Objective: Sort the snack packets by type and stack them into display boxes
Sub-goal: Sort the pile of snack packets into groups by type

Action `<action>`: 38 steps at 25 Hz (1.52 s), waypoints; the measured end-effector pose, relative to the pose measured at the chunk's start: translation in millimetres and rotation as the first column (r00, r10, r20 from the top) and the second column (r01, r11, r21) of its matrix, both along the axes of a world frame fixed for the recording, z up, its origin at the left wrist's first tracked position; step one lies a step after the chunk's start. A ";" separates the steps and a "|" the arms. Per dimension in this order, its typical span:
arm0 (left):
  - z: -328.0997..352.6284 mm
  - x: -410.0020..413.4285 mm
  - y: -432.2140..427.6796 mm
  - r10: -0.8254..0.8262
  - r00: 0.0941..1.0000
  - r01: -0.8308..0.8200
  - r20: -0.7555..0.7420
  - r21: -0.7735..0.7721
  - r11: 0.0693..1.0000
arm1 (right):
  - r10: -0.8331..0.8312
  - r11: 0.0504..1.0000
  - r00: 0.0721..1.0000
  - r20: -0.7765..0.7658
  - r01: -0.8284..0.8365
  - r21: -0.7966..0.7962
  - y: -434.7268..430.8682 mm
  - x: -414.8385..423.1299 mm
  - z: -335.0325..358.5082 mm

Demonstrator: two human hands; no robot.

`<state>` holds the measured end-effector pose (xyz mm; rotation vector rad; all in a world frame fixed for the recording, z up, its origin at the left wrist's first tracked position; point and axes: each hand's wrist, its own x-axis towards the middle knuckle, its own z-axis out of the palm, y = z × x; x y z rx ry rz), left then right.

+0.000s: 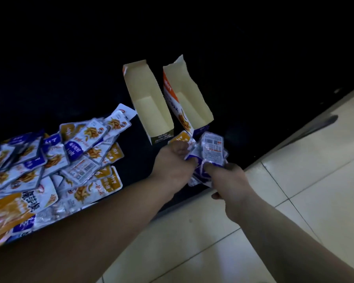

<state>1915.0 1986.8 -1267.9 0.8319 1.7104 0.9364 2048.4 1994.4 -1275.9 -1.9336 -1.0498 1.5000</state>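
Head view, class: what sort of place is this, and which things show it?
Probably a shop or stockroom. Small blue-and-orange foil snack packets lie heaped on a dark table beside two empty cardboard display boxes; the floor is pale tile. The left hand and right hand grip a bundle of packets.

Two open display boxes (pixel 151 103) stand side by side, empty; a bunch of packets (pixel 209 154) is held just before them; loose packets (pixel 55 160) heap at left.

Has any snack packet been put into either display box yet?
No: the left display box and the right display box show only bare cardboard inside; the bundle of packets is held outside them.
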 end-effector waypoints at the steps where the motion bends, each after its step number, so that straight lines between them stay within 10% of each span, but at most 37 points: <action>1: -4.5 -4.9 -3.6 -0.014 1.000 0.015 -0.015 0.013 1.000 | 0.056 0.997 0.995 0.085 -0.059 0.039 -1.3 3.0 -3.3; 7: -18.8 -25.4 -32.7 -0.075 0.997 0.072 0.010 0.182 0.981 | -0.001 0.723 0.713 0.702 -0.484 0.493 -20.7 11.4 -5.0; 12: -16.2 -65.1 -91.7 -0.015 0.981 0.058 -0.194 0.217 0.974 | 0.358 0.458 0.692 0.627 -0.715 0.528 -43.4 -53.0 -13.4; 14: -24.1 -106.7 -127.6 -0.037 0.796 0.216 -0.604 0.227 0.950 | 0.537 0.466 0.635 0.555 -0.772 0.432 -51.8 -89.3 -19.6; 17: -33.0 -168.0 -162.1 -0.350 0.317 0.259 -0.882 -0.275 0.926 | 0.669 0.500 0.573 0.474 -0.818 0.283 -55.3 -134.0 -28.5; 29: -47.1 -228.1 -191.7 -0.135 0.319 0.337 -0.938 -0.021 0.941 | 0.794 0.225 0.219 0.567 -0.973 0.060 -9.3 -214.6 -27.7; 33: -41.7 -227.2 -187.7 -0.092 0.348 0.286 -0.933 0.013 0.958 | 0.600 0.225 0.350 0.719 -0.937 0.269 -24.3 -200.0 -42.9; 38: -21.5 -233.4 -186.7 0.140 0.663 0.069 -0.736 0.246 0.967 | 0.413 0.176 0.431 0.802 -0.902 0.394 -18.6 -172.6 -40.6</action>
